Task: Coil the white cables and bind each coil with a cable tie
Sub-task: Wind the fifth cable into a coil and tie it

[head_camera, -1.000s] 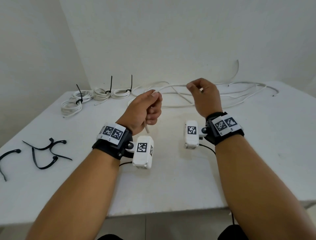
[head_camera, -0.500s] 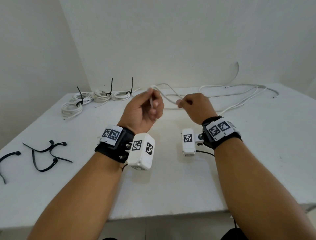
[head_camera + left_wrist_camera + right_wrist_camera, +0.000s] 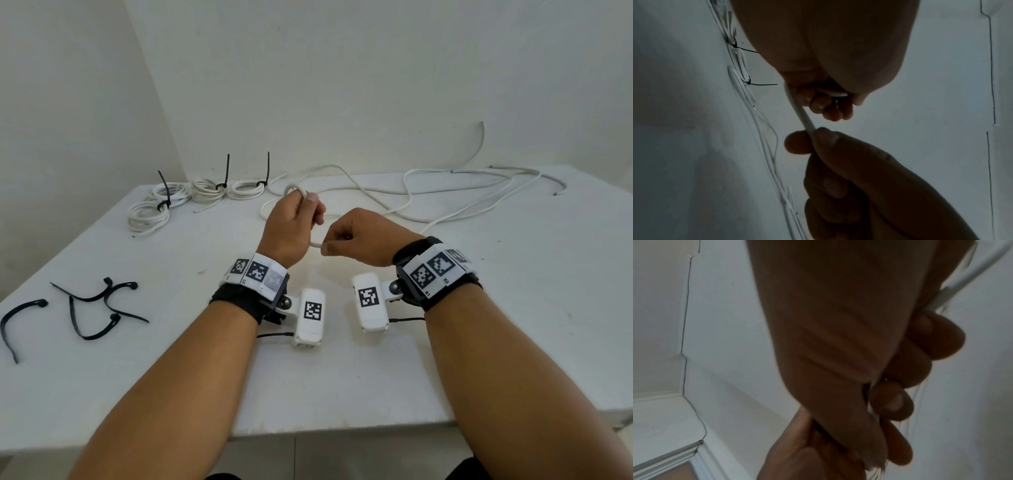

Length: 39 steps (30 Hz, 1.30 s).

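Observation:
Above the middle of the white table (image 3: pixel 513 308) my left hand (image 3: pixel 294 222) grips a small loop of white cable (image 3: pixel 294 188), which shows above its fingers. A short stretch of that cable (image 3: pixel 804 116) runs from the left hand to my right hand (image 3: pixel 356 240), which pinches it between thumb and forefinger. The two hands are close together. The rest of the loose white cable (image 3: pixel 407 202) trails back across the table to the far right. In the right wrist view the cable (image 3: pixel 941 296) leaves the fist at the top right.
Several coiled white cables (image 3: pixel 209 188) bound with black ties lie at the back left. Several loose black cable ties (image 3: pixel 92 305) lie at the near left. A wall stands behind the table, and the table's front edge is near my forearms.
Both hands drew nearer to me and closer together. The right hand dropped below the left, bringing the cable round into a small loop at the left hand. The loose cable slid left.

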Motion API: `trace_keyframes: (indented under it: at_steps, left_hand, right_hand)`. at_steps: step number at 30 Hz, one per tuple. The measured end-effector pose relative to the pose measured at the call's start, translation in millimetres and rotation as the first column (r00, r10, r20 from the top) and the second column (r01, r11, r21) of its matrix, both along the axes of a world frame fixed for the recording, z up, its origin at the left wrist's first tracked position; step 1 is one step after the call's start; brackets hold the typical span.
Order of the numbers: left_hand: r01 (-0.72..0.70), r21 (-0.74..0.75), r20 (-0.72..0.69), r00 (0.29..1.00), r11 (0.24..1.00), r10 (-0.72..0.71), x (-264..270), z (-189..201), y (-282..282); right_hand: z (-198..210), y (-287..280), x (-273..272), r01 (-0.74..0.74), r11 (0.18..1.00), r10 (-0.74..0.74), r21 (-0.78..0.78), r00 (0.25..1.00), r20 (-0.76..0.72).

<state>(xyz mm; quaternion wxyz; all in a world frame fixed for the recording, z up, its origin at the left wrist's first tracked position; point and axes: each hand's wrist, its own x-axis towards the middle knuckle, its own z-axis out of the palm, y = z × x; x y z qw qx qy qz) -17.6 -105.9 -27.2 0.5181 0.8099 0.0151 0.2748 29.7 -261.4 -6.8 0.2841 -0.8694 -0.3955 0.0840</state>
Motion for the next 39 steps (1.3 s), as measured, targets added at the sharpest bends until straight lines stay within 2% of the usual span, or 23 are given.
trace_keyframes:
  at_steps: [3, 7, 11, 15, 17, 19, 21, 23, 25, 27, 29, 32, 36, 37, 39]
  left_hand:
    - [-0.015, 0.204, -0.105, 0.994, 0.979, 0.038, 0.0, 6.0, 1.9]
    - [0.006, 0.276, -0.269, 0.960, 0.961, 0.071, 0.7, 9.7, 9.7]
    - [0.068, 0.323, -0.309, 0.950, 0.944, 0.037, -1.8, 15.8, 6.0]
    - [0.186, 0.282, -0.365, 0.928, 0.941, -0.074, -5.8, 17.9, 1.5]
    - [0.233, 0.118, -0.372, 0.912, 0.965, -0.174, -8.2, 17.1, -0.4]
    - [0.298, -0.155, -0.322, 0.886, 0.942, -0.333, -10.0, 16.8, -1.0]
    - [0.407, -0.378, -0.259, 0.815, 0.831, -0.518, -12.2, 17.5, -1.2]
    - [0.517, -0.513, -0.188, 0.711, 0.685, -0.678, -14.5, 19.6, -2.3]
    - [0.584, -0.557, -0.115, 0.650, 0.591, -0.751, -17.5, 22.8, -5.9]
    - [0.606, -0.580, -0.047, 0.643, 0.545, -0.764, -19.8, 24.3, -9.2]
    - [0.618, -0.596, 0.025, 0.653, 0.513, -0.757, -21.6, 25.7, -10.6]
    - [0.639, -0.599, 0.129, 0.671, 0.482, -0.730, -22.3, 29.7, -9.8]
    - [0.668, -0.616, 0.296, 0.687, 0.417, -0.663, -22.0, 34.5, -9.0]
    - [0.662, -0.615, 0.327, 0.709, 0.428, -0.625, -21.1, 35.5, -7.2]
    - [0.624, -0.601, 0.366, 0.771, 0.499, -0.522, -18.0, 37.2, -3.0]
  right_hand:
    - [1.8, -0.7, -1.4, -0.010, 1.000, 0.010, 0.021, 0.999, 0.044]
    - [7.7, -8.8, -0.6, 0.003, 0.991, -0.014, 0.137, 0.997, 0.079]
    - [11.6, -10.8, -5.1, -0.042, 0.964, 0.011, 0.262, 0.993, 0.121]
    - [14.6, -14.3, -6.2, -0.073, 0.925, 0.000, 0.372, 0.981, 0.192]
    - [15.7, -16.0, -4.7, -0.082, 0.893, -0.026, 0.442, 0.972, 0.234]
    - [17.5, -19.2, -0.5, -0.058, 0.823, -0.086, 0.565, 0.971, 0.224]
    - [18.7, -22.0, 3.0, -0.041, 0.760, -0.136, 0.649, 0.966, 0.220]
    - [17.9, -21.5, 4.7, -0.024, 0.728, -0.170, 0.685, 0.962, 0.215]
    - [15.2, -20.6, 8.3, 0.010, 0.692, -0.183, 0.722, 0.970, 0.162]
    - [11.8, -19.9, 12.4, 0.027, 0.676, -0.179, 0.736, 0.975, 0.129]
    - [8.2, -17.9, 14.8, 0.045, 0.700, -0.185, 0.713, 0.975, 0.120]
    - [5.0, -14.4, 12.3, 0.090, 0.794, -0.151, 0.601, 0.987, 0.051]
    - [0.4, -9.6, 8.9, 0.049, 0.936, -0.051, 0.349, 0.999, -0.002]
    - [-0.1, -7.4, 6.7, 0.040, 0.955, -0.030, 0.295, 0.999, -0.038]
    - [-0.7, -2.6, 2.6, 0.016, 0.975, 0.007, 0.220, 0.995, -0.103]
